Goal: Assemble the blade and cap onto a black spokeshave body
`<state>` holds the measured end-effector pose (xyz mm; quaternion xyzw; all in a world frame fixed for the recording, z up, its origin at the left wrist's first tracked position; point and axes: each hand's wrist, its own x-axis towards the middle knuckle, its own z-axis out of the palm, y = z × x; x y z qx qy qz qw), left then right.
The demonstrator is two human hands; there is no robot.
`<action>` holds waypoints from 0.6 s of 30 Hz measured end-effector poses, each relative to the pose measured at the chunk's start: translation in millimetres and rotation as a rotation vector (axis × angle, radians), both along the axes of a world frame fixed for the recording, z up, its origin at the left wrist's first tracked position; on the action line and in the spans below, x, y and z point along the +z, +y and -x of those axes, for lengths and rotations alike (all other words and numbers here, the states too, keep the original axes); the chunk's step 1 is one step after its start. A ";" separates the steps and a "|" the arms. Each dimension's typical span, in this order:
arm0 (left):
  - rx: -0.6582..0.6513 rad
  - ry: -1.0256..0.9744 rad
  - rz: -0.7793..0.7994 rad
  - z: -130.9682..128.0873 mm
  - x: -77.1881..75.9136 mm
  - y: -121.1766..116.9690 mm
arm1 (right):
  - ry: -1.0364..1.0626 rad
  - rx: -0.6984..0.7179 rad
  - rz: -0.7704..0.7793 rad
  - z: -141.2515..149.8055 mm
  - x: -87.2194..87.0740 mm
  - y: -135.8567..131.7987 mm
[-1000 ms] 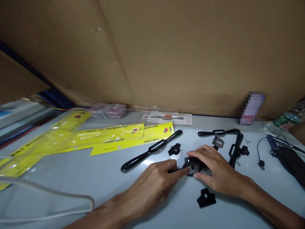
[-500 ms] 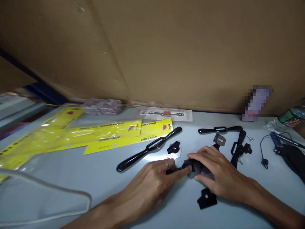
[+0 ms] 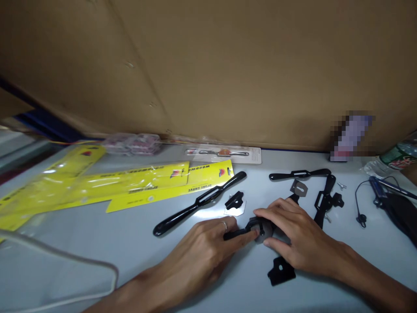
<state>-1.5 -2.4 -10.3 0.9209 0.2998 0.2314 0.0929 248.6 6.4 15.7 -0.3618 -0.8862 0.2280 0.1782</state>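
Both hands are on one black spokeshave point(image 3: 235, 234) low over the table. My left hand point(image 3: 208, 248) wraps its left handle, with the index fingertip pressing a grey blade point(image 3: 266, 231) at the middle. My right hand point(image 3: 293, 232) closes round the other side, thumb and fingers at the blade's edge; that handle is hidden beneath it. A loose black cap plate point(image 3: 280, 271) lies just below my right hand. Left of the hands rests another black spokeshave body point(image 3: 198, 204), and near it a cap plate point(image 3: 234, 200) on top of a shiny blade point(image 3: 240, 209).
Two more spokeshave bodies point(image 3: 301, 174) point(image 3: 325, 195), a slotted blade point(image 3: 298, 188), a cap plate point(image 3: 338, 200) and small screws point(image 3: 341, 185) lie to the right. Yellow packaging cards point(image 3: 169, 184) cover the left. A grey cable point(image 3: 81, 262) loops at front left. A bottle point(image 3: 399, 158) stands far right.
The view has shifted slightly, so the things on the table appear a little further left. Both hands keep the same hold on the spokeshave and blade.
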 end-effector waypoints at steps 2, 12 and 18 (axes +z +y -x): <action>0.000 0.008 0.003 -0.1 -0.1 -0.1 | 0.010 0.000 0.018 -0.3 0.1 0.3; 0.004 -0.003 -0.001 -2.5 -1.3 -2.5 | 0.032 0.008 0.040 -0.2 0.2 1.5; 0.043 -0.035 0.045 -5.4 0.7 -1.9 | 0.037 -0.020 0.035 0.6 -1.2 -1.4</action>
